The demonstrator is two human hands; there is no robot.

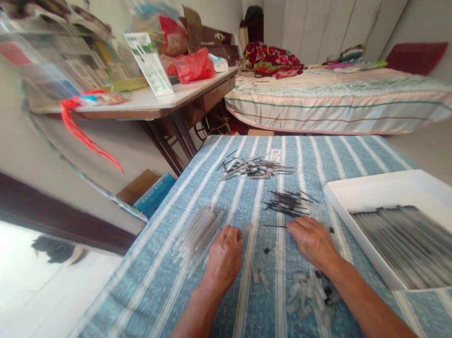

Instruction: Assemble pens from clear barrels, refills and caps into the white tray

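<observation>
My left hand (225, 255) is closed around a translucent pen barrel (246, 230), whose blurred end sticks out to the right. Just left of it lies a bundle of similar clear barrels (201, 229). My right hand (314, 240) pinches a thin black pen refill (273, 226) that points left toward the barrel; the two are apart. Beyond the right hand is a pile of black refills (289, 203). Nearer me, partly under the right forearm, lie loose translucent caps (304, 294) with some black pieces. A small black plug (267, 250) rests between my hands.
At right stands a white tray (380, 180) with a row of dark-filled pens (410, 244). Another heap of refills (254, 167) lies farther back on the striped blue cloth (243, 321). A cluttered side table (145, 103) and a bed (332, 98) are behind.
</observation>
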